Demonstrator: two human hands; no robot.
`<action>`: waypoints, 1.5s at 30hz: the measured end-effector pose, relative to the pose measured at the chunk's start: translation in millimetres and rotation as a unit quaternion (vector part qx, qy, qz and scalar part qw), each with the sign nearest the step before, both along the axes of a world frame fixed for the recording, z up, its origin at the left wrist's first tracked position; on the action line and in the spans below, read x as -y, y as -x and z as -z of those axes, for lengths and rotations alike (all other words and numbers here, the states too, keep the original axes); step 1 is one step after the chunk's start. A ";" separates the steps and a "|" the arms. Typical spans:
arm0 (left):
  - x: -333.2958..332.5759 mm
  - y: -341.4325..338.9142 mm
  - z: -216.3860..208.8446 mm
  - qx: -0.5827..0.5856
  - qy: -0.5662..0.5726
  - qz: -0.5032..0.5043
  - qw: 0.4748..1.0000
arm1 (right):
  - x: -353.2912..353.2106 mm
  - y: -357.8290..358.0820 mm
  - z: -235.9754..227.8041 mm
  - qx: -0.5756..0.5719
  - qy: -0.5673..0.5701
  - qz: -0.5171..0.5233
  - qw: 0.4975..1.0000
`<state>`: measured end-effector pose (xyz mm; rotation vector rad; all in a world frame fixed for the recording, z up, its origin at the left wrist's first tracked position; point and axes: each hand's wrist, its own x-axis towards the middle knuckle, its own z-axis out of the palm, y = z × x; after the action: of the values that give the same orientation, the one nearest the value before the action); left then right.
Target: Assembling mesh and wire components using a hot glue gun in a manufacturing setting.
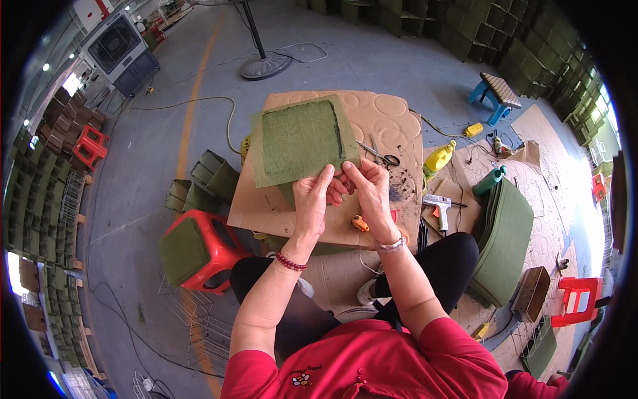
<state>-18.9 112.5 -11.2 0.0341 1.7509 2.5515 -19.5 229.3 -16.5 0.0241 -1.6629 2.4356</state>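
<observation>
A square green fabric panel (299,136) is held up over a table topped with cardboard (389,110). A darker square of cloth lies on its paler border, with a dark line along the right side. My left hand (312,199) pinches the near edge between thumb and fingers. Close beside it, my right hand (369,189) pinches the near right corner. Scissors (384,157) lie just beyond my right hand, next to dark scraps (399,189). A small orange tool (359,223) rests on the cardboard between my wrists.
On the right are a glue gun (438,210), a yellow bottle (439,159) and a stack of green panels (508,243). A red stool (216,249) and green fabric boxes (214,174) stand left. Beyond the table is a stand base (266,66); cables cross the floor.
</observation>
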 end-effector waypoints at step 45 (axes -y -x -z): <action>25.5 1.1 22.3 -0.086 0.033 -0.061 0.994 | 46.8 4.6 22.6 0.005 0.065 0.069 0.995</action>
<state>-20.0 87.0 -33.5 0.1531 1.9551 2.6428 -24.1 182.5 -39.1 -0.1187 -1.4554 2.4365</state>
